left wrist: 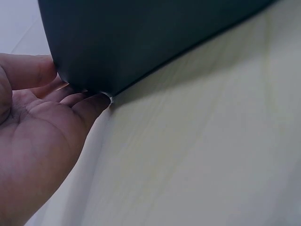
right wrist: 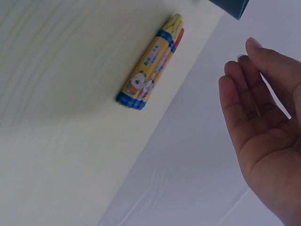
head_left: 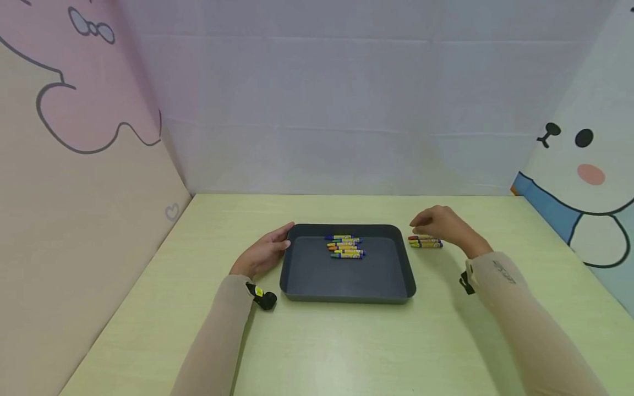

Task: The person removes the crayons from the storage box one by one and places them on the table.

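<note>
At the left, the left hand point(head_left: 262, 254) lies against the near-left corner of the dark tray point(head_left: 297, 275); in the left wrist view its fingers point(left wrist: 89, 104) are nearly straight and touch the tray's outer wall point(left wrist: 141, 42) at table level, with the thumb up by the rim, so it steadies the tray and grips nothing. Inside the tray, toward its far side, lies a small cluster of crayons point(head_left: 345, 246), their long axes running left to right. Just beyond the tray's right wall, on the yellow-green table point(head_left: 346, 352), lies a second small bundle of crayons point(head_left: 425, 241), side by side and touching, their long axes likewise left to right. The right hand point(head_left: 446, 225) hovers directly above and slightly behind this bundle, far nearer to it than the left hand is. In the right wrist view its fingers point(right wrist: 244, 89) are relaxed, barely curved, and hold nothing; the bundle point(right wrist: 151, 63) lies below the fingertips, apart from them, with a gap between.
</note>
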Tool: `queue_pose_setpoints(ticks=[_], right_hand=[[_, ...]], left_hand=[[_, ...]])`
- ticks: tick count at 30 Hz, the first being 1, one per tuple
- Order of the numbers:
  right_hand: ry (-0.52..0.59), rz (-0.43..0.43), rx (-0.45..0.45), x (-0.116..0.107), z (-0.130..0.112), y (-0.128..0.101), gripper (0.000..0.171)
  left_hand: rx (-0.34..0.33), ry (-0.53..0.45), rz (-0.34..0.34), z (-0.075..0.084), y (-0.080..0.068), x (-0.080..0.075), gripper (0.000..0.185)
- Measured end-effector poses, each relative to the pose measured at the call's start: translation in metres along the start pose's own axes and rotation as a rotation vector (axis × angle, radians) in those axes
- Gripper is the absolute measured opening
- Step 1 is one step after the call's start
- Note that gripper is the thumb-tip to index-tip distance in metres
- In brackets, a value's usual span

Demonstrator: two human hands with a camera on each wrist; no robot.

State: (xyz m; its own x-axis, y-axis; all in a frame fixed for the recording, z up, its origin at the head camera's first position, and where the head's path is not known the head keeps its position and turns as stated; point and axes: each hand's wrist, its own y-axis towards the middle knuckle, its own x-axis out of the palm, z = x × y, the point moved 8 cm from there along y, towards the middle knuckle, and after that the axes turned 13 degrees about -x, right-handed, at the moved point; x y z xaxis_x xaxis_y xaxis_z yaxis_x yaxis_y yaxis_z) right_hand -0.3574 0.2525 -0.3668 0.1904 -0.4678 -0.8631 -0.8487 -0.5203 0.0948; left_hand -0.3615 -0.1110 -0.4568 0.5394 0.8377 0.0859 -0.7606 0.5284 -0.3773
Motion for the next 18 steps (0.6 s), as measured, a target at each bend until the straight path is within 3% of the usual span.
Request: queue_pose_setpoints(ticks=[7, 18], right_hand=[[0.087, -0.032, -0.019, 0.005, -0.018, 0.012, 0.027], [0.112, -0.104, -0.048, 0.016, -0.037, 0.028, 0.029]], left_hand=[[0.004, 0.001, -0.006, -0.001, 0.001, 0.0, 0.063], [0.012, 0.013, -0.012, 0.001, -0.001, 0.0, 0.063]])
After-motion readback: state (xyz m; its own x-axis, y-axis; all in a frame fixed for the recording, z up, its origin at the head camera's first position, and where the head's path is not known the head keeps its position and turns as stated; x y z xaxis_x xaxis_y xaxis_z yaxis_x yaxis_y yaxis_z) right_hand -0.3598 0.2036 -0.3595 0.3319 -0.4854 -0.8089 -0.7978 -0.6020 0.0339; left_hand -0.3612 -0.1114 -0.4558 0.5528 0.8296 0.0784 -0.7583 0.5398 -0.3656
